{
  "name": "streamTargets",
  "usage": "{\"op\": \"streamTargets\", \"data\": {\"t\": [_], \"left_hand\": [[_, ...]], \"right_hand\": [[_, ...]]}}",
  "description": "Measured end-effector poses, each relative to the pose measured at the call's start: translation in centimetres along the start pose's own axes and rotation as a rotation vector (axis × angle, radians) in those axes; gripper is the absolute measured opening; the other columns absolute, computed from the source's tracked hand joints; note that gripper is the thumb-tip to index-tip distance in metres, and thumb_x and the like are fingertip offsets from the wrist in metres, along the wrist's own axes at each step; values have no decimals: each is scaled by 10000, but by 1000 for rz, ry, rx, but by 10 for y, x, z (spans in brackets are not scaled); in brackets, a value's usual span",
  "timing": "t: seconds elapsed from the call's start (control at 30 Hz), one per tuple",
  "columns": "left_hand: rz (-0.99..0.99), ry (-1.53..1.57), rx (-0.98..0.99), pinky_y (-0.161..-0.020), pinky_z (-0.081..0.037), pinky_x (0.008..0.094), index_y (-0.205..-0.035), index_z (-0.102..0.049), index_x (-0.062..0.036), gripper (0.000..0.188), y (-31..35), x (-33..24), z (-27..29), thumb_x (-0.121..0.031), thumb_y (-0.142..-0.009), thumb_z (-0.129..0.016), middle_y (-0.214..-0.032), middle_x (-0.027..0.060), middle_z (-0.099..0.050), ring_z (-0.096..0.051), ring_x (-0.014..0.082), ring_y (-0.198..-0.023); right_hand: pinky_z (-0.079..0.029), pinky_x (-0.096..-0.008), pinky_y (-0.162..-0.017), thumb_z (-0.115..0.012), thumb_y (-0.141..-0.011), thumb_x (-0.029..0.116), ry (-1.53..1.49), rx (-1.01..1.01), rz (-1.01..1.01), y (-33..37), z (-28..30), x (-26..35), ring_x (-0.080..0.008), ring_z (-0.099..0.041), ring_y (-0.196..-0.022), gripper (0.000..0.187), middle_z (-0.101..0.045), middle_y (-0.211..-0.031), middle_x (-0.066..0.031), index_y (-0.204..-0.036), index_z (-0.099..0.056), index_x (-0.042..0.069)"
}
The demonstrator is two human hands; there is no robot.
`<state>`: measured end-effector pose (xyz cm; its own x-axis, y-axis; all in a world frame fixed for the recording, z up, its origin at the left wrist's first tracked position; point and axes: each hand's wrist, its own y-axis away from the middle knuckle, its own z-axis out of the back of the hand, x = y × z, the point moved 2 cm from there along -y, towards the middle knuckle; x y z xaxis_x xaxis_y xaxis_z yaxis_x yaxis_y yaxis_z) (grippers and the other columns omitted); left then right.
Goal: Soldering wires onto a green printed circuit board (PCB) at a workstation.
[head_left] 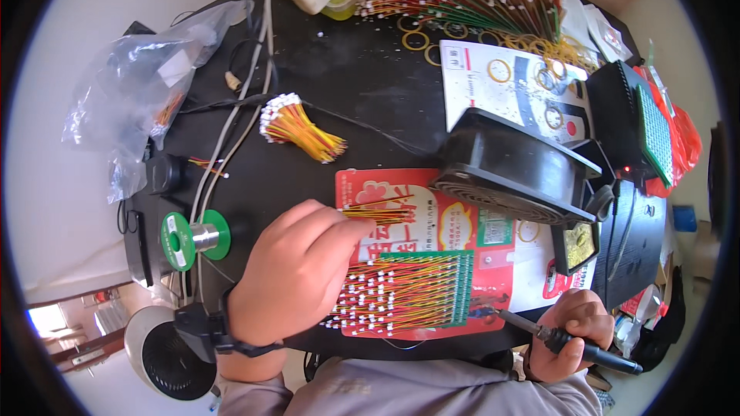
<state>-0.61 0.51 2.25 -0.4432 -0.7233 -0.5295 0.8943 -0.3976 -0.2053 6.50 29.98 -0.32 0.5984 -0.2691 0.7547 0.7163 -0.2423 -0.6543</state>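
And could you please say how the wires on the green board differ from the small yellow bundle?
The board wires lie spread along the green board; the yellow bundle is gathered tightly. The board wires' white connectors are staggered; the yellow bundle's cluster at its upper-left end. Both include yellow and reddish wires with white connectors.

Slanted soldering iron (552, 337), flat green circuit boards (464, 289), red and yellow wires (412, 293) alongside
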Motion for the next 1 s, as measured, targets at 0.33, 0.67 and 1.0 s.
{"op": "streamTargets", "data": {"t": [0.33,0.67,1.0], "left_hand": [[-228,137,39,-795,-529,418,-929,-678,-21,241,2,-44,-56,20,-691,-691,-1003,114,-619,-616,316,-927],[-186,107,106,-780,-530,416,-916,-679,-9,219,12,-45,-50,15,-699,-693,-977,114,-626,-625,318,-899],[-139,77,85,-729,-547,413,-895,-687,-8,233,11,-46,-38,36,-666,-691,-908,112,-645,-639,312,-810]], "right_hand": [[-316,-312,-562,-531,-1020,443,311,-229,323,-30,24,10,-165,-381,-666,405,-447,-802,-75,-1088,-484,46],[-445,-371,-572,-633,-947,175,731,373,123,-43,28,-15,-272,-542,-678,317,-553,-824,-154,-1196,-533,7],[-519,-357,-673,-585,-958,40,456,-23,217,-15,52,-25,-288,-636,-766,278,-642,-946,-210,-1225,-532,-17]]}}
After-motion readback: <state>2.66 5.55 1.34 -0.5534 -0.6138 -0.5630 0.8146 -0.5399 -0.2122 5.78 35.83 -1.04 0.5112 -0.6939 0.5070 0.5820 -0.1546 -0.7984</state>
